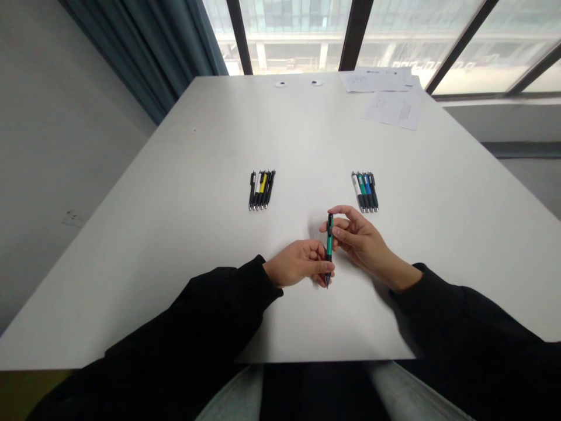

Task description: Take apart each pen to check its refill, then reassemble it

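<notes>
A green and black ballpoint pen [329, 244] stands nearly upright between my hands, its metal tip pointing down toward me. My left hand [302, 263] pinches the black lower grip between thumb and fingers. Around the upper barrel close the thumb and fingers of my right hand [357, 240], with its index finger on the top end. Beyond my left hand lies a row of several pens [262, 190], black, white and yellow. A second row of pens [365, 192], white, green, blue and black, lies beyond my right hand.
The white table [175, 216] reaches to the windows. Printed papers [392, 110] lie at its far right corner. Two small white oval pieces [280, 85] with dark spots are near the far edge. A dark curtain [149, 47] hangs at the back left.
</notes>
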`<action>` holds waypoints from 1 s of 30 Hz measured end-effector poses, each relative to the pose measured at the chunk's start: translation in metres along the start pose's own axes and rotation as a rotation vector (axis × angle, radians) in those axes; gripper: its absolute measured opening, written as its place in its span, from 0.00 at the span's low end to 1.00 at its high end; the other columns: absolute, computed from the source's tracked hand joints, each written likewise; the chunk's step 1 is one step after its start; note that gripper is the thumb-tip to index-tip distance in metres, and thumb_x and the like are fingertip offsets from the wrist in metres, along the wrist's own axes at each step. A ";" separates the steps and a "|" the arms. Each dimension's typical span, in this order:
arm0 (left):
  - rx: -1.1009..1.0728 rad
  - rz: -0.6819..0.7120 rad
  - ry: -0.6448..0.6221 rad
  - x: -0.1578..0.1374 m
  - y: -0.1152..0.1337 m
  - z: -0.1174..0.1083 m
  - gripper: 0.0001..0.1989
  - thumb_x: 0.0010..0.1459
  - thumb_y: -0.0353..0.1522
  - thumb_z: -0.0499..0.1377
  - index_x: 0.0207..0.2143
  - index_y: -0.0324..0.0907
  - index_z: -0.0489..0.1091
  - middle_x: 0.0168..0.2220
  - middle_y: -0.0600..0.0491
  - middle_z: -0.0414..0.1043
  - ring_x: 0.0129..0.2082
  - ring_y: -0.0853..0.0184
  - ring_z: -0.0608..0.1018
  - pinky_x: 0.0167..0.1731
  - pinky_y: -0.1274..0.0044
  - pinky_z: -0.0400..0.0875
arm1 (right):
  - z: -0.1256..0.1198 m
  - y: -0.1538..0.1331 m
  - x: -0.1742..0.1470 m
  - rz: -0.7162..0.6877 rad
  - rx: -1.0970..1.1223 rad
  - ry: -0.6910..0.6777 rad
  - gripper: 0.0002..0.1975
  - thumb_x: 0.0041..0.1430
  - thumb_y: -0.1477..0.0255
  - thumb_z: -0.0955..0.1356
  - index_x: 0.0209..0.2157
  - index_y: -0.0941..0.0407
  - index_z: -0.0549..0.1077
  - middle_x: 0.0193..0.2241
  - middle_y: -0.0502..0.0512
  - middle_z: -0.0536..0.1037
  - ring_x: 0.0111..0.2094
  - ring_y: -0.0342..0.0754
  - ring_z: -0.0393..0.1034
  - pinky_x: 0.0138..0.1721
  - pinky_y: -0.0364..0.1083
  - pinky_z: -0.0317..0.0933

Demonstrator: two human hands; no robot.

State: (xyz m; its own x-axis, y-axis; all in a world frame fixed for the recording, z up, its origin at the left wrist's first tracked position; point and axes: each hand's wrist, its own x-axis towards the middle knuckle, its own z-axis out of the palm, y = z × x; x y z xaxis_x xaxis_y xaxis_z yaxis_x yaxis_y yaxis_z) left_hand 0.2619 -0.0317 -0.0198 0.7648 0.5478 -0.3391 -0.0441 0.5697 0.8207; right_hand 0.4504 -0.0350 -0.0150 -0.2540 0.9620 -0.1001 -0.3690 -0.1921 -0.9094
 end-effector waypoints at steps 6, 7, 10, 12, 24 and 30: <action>-0.055 0.057 0.115 0.002 0.000 -0.001 0.24 0.43 0.41 0.74 0.30 0.37 0.64 0.26 0.51 0.77 0.24 0.69 0.79 0.28 0.76 0.75 | 0.000 0.000 -0.008 -0.082 -0.237 0.046 0.26 0.60 0.63 0.71 0.56 0.45 0.57 0.35 0.46 0.74 0.24 0.41 0.67 0.27 0.43 0.63; -0.066 0.083 0.160 0.003 0.000 -0.002 0.25 0.43 0.41 0.74 0.30 0.37 0.64 0.26 0.51 0.77 0.23 0.69 0.79 0.27 0.77 0.75 | 0.000 0.001 -0.011 -0.113 -0.360 0.057 0.18 0.62 0.62 0.69 0.50 0.48 0.62 0.31 0.45 0.73 0.22 0.40 0.64 0.24 0.42 0.60; -0.120 0.178 0.308 0.008 0.001 -0.006 0.25 0.43 0.41 0.74 0.31 0.36 0.65 0.25 0.53 0.76 0.23 0.71 0.78 0.27 0.78 0.74 | 0.005 0.003 -0.021 -0.163 -0.916 -0.131 0.16 0.61 0.60 0.70 0.27 0.55 0.64 0.20 0.45 0.66 0.21 0.41 0.58 0.24 0.42 0.52; -0.130 0.202 0.371 0.011 0.004 -0.007 0.25 0.42 0.41 0.74 0.31 0.36 0.65 0.25 0.53 0.76 0.22 0.72 0.77 0.26 0.79 0.74 | 0.010 0.005 -0.024 -0.208 -1.128 -0.201 0.16 0.64 0.61 0.67 0.26 0.55 0.65 0.21 0.48 0.69 0.22 0.41 0.60 0.26 0.43 0.53; 0.159 0.123 0.513 0.034 0.018 0.000 0.26 0.44 0.46 0.72 0.32 0.37 0.66 0.26 0.53 0.74 0.19 0.71 0.76 0.15 0.82 0.70 | 0.015 0.009 -0.018 -0.176 -1.481 0.034 0.14 0.69 0.69 0.57 0.36 0.58 0.70 0.28 0.58 0.79 0.26 0.48 0.71 0.29 0.45 0.54; 0.306 0.167 0.469 0.037 0.015 -0.009 0.26 0.54 0.52 0.62 0.39 0.39 0.65 0.33 0.52 0.73 0.17 0.72 0.76 0.13 0.80 0.70 | -0.020 -0.008 0.005 -0.033 -1.684 0.352 0.17 0.71 0.67 0.57 0.32 0.57 0.70 0.26 0.59 0.78 0.27 0.49 0.71 0.28 0.45 0.49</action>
State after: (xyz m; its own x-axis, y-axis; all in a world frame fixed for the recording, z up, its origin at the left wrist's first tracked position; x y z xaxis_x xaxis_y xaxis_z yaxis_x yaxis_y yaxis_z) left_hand 0.2836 0.0028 -0.0243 0.3939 0.8674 -0.3040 0.1013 0.2878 0.9523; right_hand 0.4695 -0.0251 -0.0165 0.0113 0.9982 0.0586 0.9603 0.0055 -0.2790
